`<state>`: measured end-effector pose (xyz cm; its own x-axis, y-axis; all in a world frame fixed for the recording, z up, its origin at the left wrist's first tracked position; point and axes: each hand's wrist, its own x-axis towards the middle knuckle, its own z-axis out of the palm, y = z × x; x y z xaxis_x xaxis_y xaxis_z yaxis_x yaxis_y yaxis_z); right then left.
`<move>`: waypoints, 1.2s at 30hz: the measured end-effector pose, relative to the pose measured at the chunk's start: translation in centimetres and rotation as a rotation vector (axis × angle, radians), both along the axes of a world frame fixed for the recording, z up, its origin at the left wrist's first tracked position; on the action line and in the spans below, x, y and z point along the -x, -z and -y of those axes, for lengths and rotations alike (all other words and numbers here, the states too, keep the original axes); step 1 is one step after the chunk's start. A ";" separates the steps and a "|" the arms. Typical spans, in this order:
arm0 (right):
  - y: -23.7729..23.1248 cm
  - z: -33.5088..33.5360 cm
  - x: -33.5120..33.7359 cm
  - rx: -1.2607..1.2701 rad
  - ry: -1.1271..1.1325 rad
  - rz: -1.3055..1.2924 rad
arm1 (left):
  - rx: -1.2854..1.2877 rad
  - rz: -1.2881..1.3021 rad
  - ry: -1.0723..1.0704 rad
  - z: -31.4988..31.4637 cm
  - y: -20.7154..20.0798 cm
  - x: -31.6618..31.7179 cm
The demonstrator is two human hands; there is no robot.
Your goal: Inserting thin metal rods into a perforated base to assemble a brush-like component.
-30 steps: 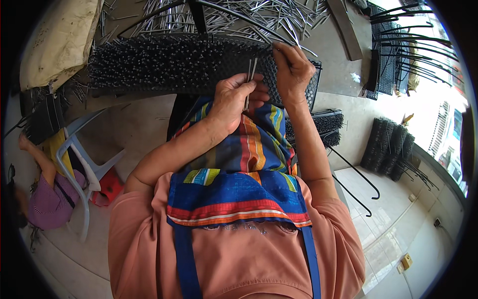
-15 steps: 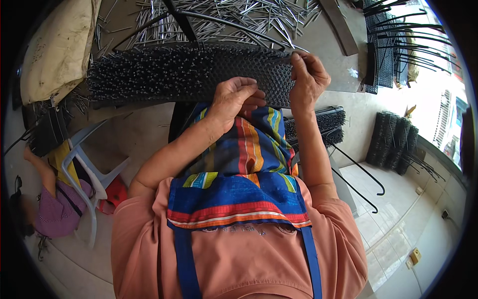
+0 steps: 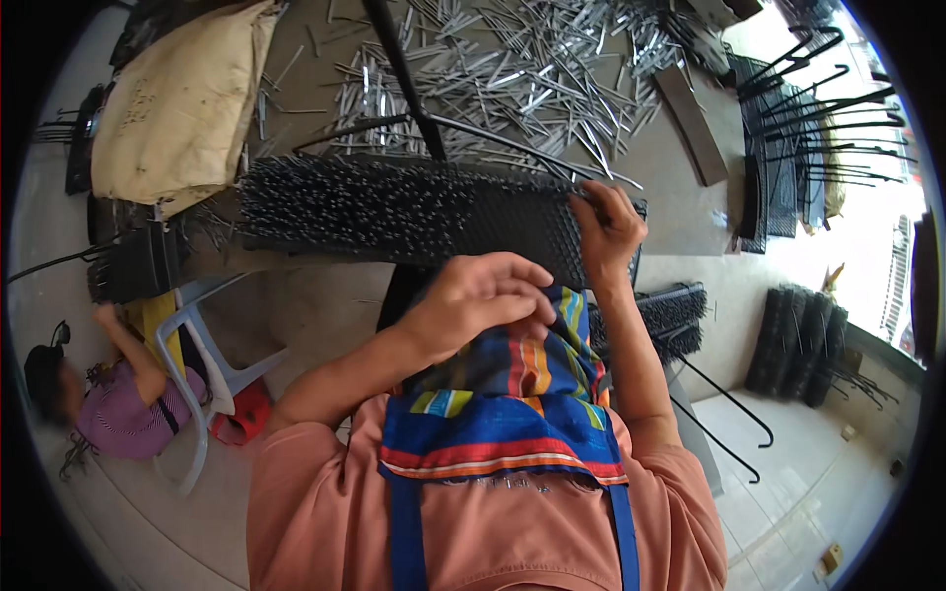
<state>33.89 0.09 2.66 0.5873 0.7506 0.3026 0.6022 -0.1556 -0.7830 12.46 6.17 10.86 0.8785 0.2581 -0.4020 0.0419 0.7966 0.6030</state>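
Observation:
A long black panel (image 3: 517,229) lies across in front of me. Its left part is thick with short upright dark bristles (image 3: 345,207), and its right part shows a bare, hole-patterned surface. At the panel's right end, my right hand (image 3: 608,231) is closed in a pinch; what its fingers hold, if anything, is hidden. My left hand (image 3: 483,305) hovers by the panel's near edge over my lap, thumb and fingers loosely apart and slightly blurred, with nothing visible in it. Beyond the panel, thin metal strips (image 3: 512,79) lie scattered in a heap.
A black rod frame (image 3: 424,118) rises behind the panel. A cream sack (image 3: 182,108) stands at far left. Bristled panels (image 3: 655,320) with hooked rods lie right of my lap; more hooked panels (image 3: 783,148) stand at far right. A person (image 3: 133,409) sits near a pale chair (image 3: 212,364).
The view has shifted, so the panel and strips appear lower and further right. My left hand has drawn back from the panel toward my lap; my right hand stays at its right end.

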 end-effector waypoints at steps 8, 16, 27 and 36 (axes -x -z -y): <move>-1.9 -0.6 -1.9 -0.006 -0.058 -0.037 | -0.996 -0.645 -0.464 -18.9 -0.9 6.3; -3.1 -4.4 -8.1 0.134 -0.174 -0.305 | -1.235 -1.311 0.577 -39.3 18.7 16.0; 6.0 -9.9 -12.9 0.821 -0.879 0.075 | -1.732 -1.201 0.614 -30.7 14.1 -0.7; 5.5 -17.4 -8.0 0.779 -0.863 0.471 | -1.699 -0.890 0.326 -35.5 18.1 -6.0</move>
<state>41.91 17.54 -2.88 -0.2282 0.9096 -0.3473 0.9340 0.1038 -0.3419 18.50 41.63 -7.23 0.6841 0.6903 -0.2356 0.7234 -0.6008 0.3402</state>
